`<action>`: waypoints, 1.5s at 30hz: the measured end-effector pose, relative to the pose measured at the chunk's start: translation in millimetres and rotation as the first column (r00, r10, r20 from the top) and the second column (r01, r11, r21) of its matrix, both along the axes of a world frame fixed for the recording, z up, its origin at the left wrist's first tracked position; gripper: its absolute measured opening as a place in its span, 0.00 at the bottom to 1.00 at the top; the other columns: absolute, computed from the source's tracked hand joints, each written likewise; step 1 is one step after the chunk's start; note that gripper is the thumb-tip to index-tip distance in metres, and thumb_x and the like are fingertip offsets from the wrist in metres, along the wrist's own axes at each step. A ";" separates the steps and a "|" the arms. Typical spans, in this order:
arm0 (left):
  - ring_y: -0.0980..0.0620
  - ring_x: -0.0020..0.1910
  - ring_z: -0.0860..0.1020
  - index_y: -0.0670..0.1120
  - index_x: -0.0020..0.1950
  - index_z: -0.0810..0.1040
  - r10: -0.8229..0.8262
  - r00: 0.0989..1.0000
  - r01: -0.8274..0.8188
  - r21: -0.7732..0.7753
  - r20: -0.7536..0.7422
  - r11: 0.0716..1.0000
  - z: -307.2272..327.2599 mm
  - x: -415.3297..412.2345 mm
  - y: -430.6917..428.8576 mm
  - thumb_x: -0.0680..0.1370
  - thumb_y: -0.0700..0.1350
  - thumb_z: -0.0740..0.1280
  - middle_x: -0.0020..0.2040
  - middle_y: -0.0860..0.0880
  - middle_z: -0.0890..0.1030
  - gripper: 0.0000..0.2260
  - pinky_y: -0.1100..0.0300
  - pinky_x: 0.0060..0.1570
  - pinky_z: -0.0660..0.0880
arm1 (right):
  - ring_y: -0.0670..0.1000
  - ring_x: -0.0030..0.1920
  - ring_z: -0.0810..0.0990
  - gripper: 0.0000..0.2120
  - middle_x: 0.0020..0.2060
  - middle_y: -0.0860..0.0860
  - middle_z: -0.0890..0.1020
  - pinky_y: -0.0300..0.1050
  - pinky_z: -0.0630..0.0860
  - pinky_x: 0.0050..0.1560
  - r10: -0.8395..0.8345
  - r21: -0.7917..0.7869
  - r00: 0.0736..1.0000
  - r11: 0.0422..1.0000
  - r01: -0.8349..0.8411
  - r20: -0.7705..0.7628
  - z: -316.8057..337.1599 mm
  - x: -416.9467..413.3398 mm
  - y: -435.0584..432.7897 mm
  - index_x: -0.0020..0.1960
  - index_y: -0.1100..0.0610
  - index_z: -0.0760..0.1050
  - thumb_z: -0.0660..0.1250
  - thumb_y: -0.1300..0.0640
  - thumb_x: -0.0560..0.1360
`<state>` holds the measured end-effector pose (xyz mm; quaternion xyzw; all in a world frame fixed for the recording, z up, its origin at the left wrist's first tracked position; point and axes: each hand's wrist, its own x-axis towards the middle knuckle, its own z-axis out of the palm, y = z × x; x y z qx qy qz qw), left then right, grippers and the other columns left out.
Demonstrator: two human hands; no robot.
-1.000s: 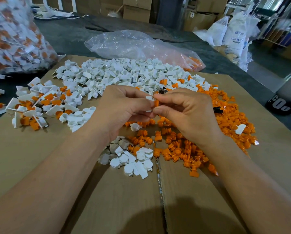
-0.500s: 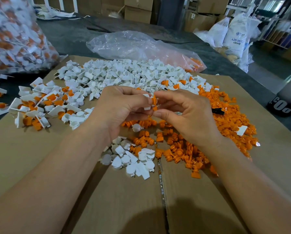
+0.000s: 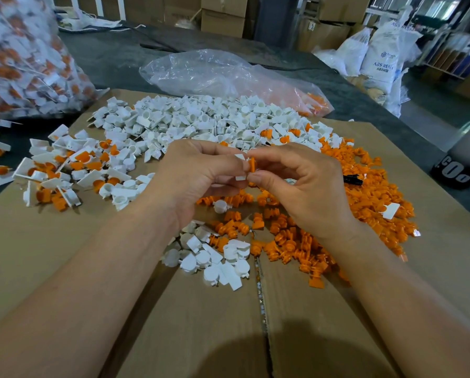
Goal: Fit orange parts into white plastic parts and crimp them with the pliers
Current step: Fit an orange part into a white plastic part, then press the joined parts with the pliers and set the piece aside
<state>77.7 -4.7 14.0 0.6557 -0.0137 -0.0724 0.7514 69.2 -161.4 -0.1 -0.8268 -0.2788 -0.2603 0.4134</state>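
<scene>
My left hand (image 3: 198,178) grips a white plastic part (image 3: 240,166) between thumb and fingers. My right hand (image 3: 304,186) pinches a small orange part (image 3: 252,164) against the white part's side; the two hands meet above the cardboard. A heap of loose white parts (image 3: 201,121) lies behind the hands. Loose orange parts (image 3: 370,197) spread to the right and below my right hand. A black handle tip, maybe the pliers (image 3: 352,180), shows among the orange parts, mostly hidden.
Joined white-and-orange pieces (image 3: 62,170) lie at the left. A small cluster of white parts (image 3: 217,257) sits near my wrists. A clear bag (image 3: 223,75) lies behind, a full bag (image 3: 21,58) far left. Flat cardboard (image 3: 201,323) covers the near table.
The orange part has turned in my right fingers and now stands against the white part in my left hand. Both hands stay together at the same spot.
</scene>
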 end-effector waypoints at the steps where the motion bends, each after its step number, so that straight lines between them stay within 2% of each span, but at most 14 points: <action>1: 0.51 0.29 0.81 0.41 0.38 0.80 -0.001 1.000 0.001 -0.005 -0.001 1.000 0.1 -0.1 -0.2 0.67 0.33 0.72 0.30 0.45 0.82 0.04 0.65 0.28 0.76 | 0.48 0.44 0.81 0.14 0.43 0.49 0.80 0.45 0.79 0.46 -0.006 -0.008 1.000 1.000 0.006 0.004 -0.2 0.3 -0.5 0.55 0.57 0.78 0.70 0.61 0.70; 8: 0.51 0.28 0.81 0.41 0.37 0.80 0.000 1.000 0.000 -0.001 0.007 1.000 -0.1 0.3 -1.1 0.67 0.32 0.71 0.29 0.45 0.82 0.05 0.64 0.28 0.77 | 0.52 0.44 0.81 0.12 0.42 0.55 0.82 0.51 0.78 0.44 -0.015 -0.045 1.000 0.999 0.016 0.023 0.0 0.4 -1.0 0.54 0.58 0.79 0.70 0.61 0.70; 12: 0.50 0.29 0.81 0.41 0.36 0.80 0.002 1.000 -0.002 0.002 0.012 1.000 -0.5 0.6 -0.6 0.67 0.32 0.71 0.30 0.45 0.82 0.05 0.64 0.29 0.77 | 0.51 0.44 0.81 0.13 0.43 0.55 0.82 0.50 0.77 0.45 -0.027 -0.058 1.000 0.998 0.027 0.011 1.0 -0.1 -1.2 0.54 0.60 0.79 0.70 0.62 0.70; 22: 0.50 0.30 0.81 0.41 0.36 0.80 0.001 1.000 -0.002 0.008 0.011 1.000 -1.9 1.5 -0.9 0.67 0.32 0.71 0.31 0.45 0.82 0.05 0.64 0.30 0.77 | 0.52 0.43 0.81 0.12 0.42 0.55 0.83 0.51 0.78 0.44 -0.028 -0.074 1.000 0.997 0.029 0.011 4.1 -2.2 -0.3 0.53 0.56 0.79 0.70 0.60 0.70; 24: 0.50 0.30 0.82 0.41 0.36 0.80 0.002 1.000 -0.002 0.007 0.012 1.000 -2.1 1.6 -1.1 0.67 0.32 0.71 0.31 0.45 0.82 0.05 0.64 0.29 0.77 | 0.50 0.43 0.81 0.14 0.42 0.53 0.82 0.47 0.78 0.45 -0.019 -0.083 1.000 0.996 0.019 0.001 4.2 -2.8 -0.3 0.54 0.54 0.77 0.71 0.59 0.69; 26: 0.50 0.30 0.82 0.41 0.36 0.80 0.014 1.000 -0.014 -0.008 0.006 1.000 -2.4 2.5 -0.7 0.67 0.32 0.71 0.30 0.45 0.82 0.05 0.64 0.29 0.77 | 0.43 0.42 0.80 0.16 0.42 0.46 0.80 0.37 0.77 0.47 -0.043 -0.067 0.997 0.997 0.039 -0.058 7.3 -2.8 -2.3 0.55 0.52 0.75 0.71 0.53 0.68; 28: 0.50 0.30 0.82 0.41 0.36 0.80 0.031 1.000 -0.031 -0.030 -0.005 0.999 -2.6 3.8 0.4 0.67 0.31 0.71 0.30 0.44 0.82 0.05 0.64 0.29 0.77 | 0.36 0.41 0.78 0.20 0.41 0.39 0.77 0.28 0.74 0.46 -0.158 -0.012 0.975 0.987 0.158 -0.155 14.3 -0.2 -10.6 0.56 0.48 0.74 0.67 0.44 0.66; 29: 0.50 0.29 0.82 0.41 0.36 0.80 0.039 0.999 -0.040 -0.037 -0.009 0.999 -3.0 4.4 0.8 0.67 0.31 0.71 0.30 0.44 0.82 0.05 0.64 0.28 0.77 | 0.34 0.41 0.77 0.22 0.41 0.37 0.77 0.27 0.73 0.45 -0.242 -0.011 0.951 0.970 0.244 -0.191 17.8 2.7 -18.0 0.57 0.48 0.74 0.65 0.41 0.66; 31: 0.50 0.29 0.81 0.41 0.37 0.80 0.048 0.999 -0.048 -0.040 -0.009 0.998 -3.7 5.0 1.5 0.67 0.31 0.71 0.30 0.44 0.82 0.06 0.64 0.28 0.77 | 0.35 0.42 0.76 0.23 0.43 0.39 0.78 0.31 0.73 0.46 -0.413 -0.114 0.880 0.911 0.397 -0.235 23.1 10.1 -36.9 0.60 0.50 0.75 0.66 0.41 0.69; 33: 0.50 0.29 0.81 0.40 0.38 0.81 0.050 0.999 -0.051 -0.044 -0.008 0.998 -4.1 5.1 1.4 0.67 0.31 0.71 0.30 0.44 0.82 0.05 0.64 0.28 0.77 | 0.41 0.50 0.76 0.25 0.52 0.47 0.79 0.38 0.71 0.52 -0.547 -0.341 0.783 0.826 0.448 -0.297 24.6 16.9 -55.0 0.65 0.53 0.72 0.65 0.42 0.71; 36: 0.51 0.28 0.81 0.40 0.39 0.80 0.053 0.999 -0.054 -0.062 -0.010 0.997 -3.5 4.7 1.8 0.67 0.31 0.71 0.29 0.44 0.82 0.05 0.64 0.28 0.77 | 0.52 0.65 0.69 0.37 0.67 0.52 0.70 0.47 0.66 0.60 -0.635 -0.660 0.683 0.691 0.293 -0.362 21.9 22.0 -65.9 0.71 0.54 0.63 0.64 0.36 0.68; 40: 0.51 0.29 0.81 0.39 0.41 0.80 0.049 0.999 -0.050 -0.060 -0.010 0.997 -3.6 4.6 2.9 0.67 0.32 0.72 0.31 0.44 0.82 0.06 0.64 0.28 0.77 | 0.54 0.70 0.62 0.51 0.72 0.52 0.63 0.54 0.62 0.67 -0.644 -0.788 0.648 0.606 0.106 -0.407 18.7 22.7 -59.8 0.73 0.50 0.56 0.59 0.26 0.57; 42: 0.51 0.29 0.81 0.39 0.41 0.80 0.049 0.999 -0.049 -0.060 -0.006 0.997 -4.1 4.9 2.4 0.67 0.32 0.72 0.31 0.44 0.82 0.06 0.64 0.28 0.77 | 0.55 0.71 0.60 0.49 0.73 0.52 0.60 0.57 0.60 0.68 -0.668 -0.826 0.647 0.555 0.104 -0.367 14.3 24.9 -60.1 0.74 0.48 0.53 0.63 0.28 0.60; 45: 0.51 0.29 0.81 0.39 0.41 0.80 0.048 0.999 -0.048 -0.061 0.001 0.997 -4.4 4.6 1.8 0.67 0.32 0.71 0.31 0.45 0.82 0.06 0.64 0.28 0.76 | 0.55 0.71 0.60 0.47 0.72 0.51 0.62 0.57 0.59 0.68 -0.690 -0.840 0.650 0.523 0.146 -0.317 10.6 26.7 -61.1 0.74 0.47 0.54 0.66 0.31 0.62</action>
